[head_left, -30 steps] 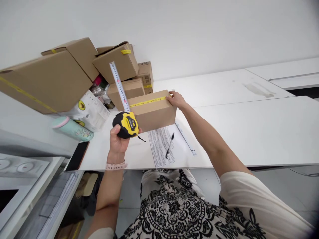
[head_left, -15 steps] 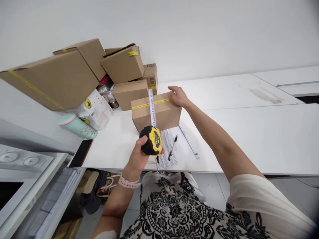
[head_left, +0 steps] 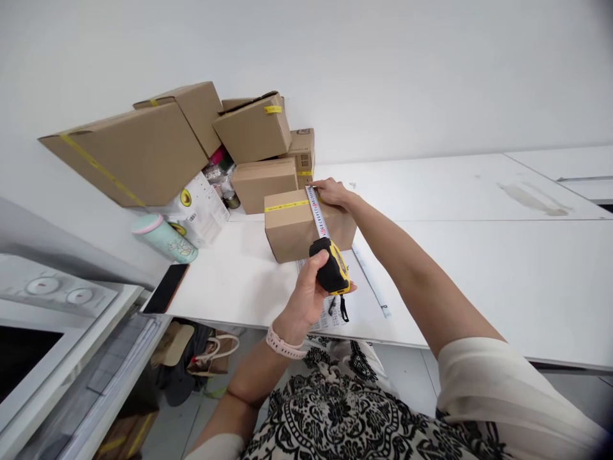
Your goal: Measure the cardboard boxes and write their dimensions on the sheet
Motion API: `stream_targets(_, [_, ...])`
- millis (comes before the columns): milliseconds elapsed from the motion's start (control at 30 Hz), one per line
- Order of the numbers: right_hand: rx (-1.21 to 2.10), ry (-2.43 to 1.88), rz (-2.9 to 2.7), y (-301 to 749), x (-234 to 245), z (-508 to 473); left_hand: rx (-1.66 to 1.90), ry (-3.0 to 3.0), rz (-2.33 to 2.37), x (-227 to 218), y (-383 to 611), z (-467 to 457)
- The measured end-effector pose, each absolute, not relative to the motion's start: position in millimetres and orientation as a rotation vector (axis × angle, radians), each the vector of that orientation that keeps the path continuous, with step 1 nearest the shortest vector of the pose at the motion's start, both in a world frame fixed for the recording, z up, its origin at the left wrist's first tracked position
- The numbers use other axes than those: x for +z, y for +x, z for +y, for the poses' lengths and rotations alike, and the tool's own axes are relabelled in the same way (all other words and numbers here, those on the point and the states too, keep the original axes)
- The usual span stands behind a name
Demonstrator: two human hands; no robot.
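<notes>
My left hand [head_left: 311,287] is wrapped round a black and yellow tape measure [head_left: 331,267], held in front of a closed cardboard box [head_left: 290,223]. The blade runs out away from me across the box's top, over its yellow tape strip. Over the box's far top edge lies my right hand [head_left: 332,191], its forefinger pressed on the blade's end. Its other fingers and thumb are partly hidden. Below the tape measure, a printed sheet [head_left: 364,313] in a clear folder lies on the white table, partly covered by my left hand and the box.
Several cardboard boxes [head_left: 251,131] are stacked at the back left. Before them are a white avocado-print carton [head_left: 205,214], a mint bottle [head_left: 165,239] lying tilted, and a black phone [head_left: 166,287] at the table's left edge. A white wall rises behind the table.
My right hand has shifted left along the box to the blade's end. My left hand has moved right with the tape measure and turned it. The pen on the sheet is now mostly hidden.
</notes>
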State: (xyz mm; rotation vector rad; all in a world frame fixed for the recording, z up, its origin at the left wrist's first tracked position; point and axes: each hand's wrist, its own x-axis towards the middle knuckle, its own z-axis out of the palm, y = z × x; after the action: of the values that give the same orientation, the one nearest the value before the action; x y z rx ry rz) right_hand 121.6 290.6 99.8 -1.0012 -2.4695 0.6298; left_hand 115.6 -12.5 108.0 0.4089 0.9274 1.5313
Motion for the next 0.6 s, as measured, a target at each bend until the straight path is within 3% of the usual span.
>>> stream_targets(600, [0.523, -1.065, -2.59, 121.4, 107.7, 277.2, 1.502, 0.441, 0.934, 99.8, 127.0, -18.8])
